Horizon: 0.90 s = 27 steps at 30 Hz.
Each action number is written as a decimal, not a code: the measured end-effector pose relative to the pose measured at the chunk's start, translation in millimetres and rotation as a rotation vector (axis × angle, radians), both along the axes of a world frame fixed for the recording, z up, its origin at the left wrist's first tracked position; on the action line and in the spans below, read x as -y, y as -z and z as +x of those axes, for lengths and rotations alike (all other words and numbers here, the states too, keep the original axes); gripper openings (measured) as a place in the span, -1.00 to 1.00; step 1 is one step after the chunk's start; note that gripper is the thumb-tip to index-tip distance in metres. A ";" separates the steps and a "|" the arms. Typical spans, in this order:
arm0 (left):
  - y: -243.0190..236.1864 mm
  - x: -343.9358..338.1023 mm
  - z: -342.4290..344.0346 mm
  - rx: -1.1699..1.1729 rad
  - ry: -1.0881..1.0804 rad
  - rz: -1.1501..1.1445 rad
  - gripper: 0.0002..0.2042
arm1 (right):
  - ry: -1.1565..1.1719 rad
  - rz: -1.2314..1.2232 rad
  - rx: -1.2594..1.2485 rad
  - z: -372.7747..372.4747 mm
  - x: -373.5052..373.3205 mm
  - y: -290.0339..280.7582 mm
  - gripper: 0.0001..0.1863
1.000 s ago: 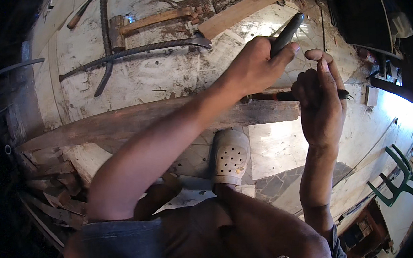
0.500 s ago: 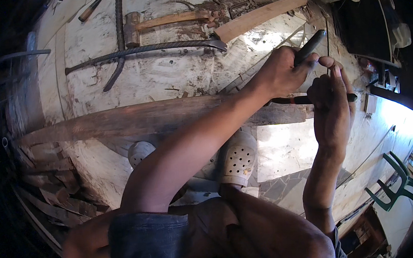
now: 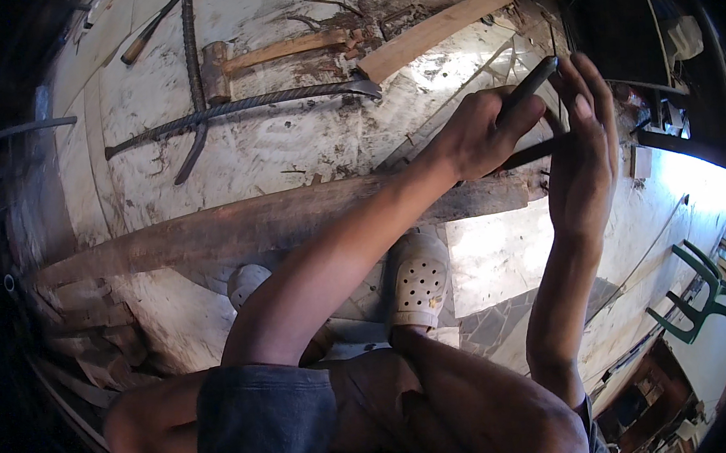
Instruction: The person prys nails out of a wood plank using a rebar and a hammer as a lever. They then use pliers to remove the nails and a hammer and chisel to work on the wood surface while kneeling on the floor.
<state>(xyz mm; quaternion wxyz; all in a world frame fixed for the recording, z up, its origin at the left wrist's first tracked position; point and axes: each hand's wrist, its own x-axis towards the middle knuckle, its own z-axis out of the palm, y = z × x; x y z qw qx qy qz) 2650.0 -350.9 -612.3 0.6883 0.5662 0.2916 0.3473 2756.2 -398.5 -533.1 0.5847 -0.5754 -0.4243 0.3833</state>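
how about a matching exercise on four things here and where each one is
1. dark, rod-like tool
2. green plastic chair
3. wooden-handled, metal-headed hammer
4. pale clogs with round holes

a. near the picture's right edge
b. being worn
c. gripped in the left hand
d. lying just beyond the twisted dark metal bar

Pairs: 1-c; 2-a; 3-d; 4-b

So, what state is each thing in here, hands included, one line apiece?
Left hand: closed around a dark rod
Right hand: upper fingers extended, grip unclear
Dark rod: held, slanting
Dark stick: against the right hand
Hammer: lying down
Twisted bar: lying crossed with another bar
Plank: lying down
Long timber: lying down
Right clog: worn
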 end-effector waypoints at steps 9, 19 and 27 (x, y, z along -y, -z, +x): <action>6.2 14.3 5.5 0.212 -0.140 0.051 -0.38 | -0.253 -0.072 -0.301 -10.9 -20.7 1.3 -0.59; 29.9 37.2 -21.6 0.227 -0.235 0.326 -0.22 | -0.184 0.038 -0.035 -42.5 -26.3 4.0 -0.80; 37.5 59.8 -37.4 0.731 -0.127 -0.639 -0.47 | -0.192 -0.044 0.210 -64.8 -39.7 -2.1 -0.84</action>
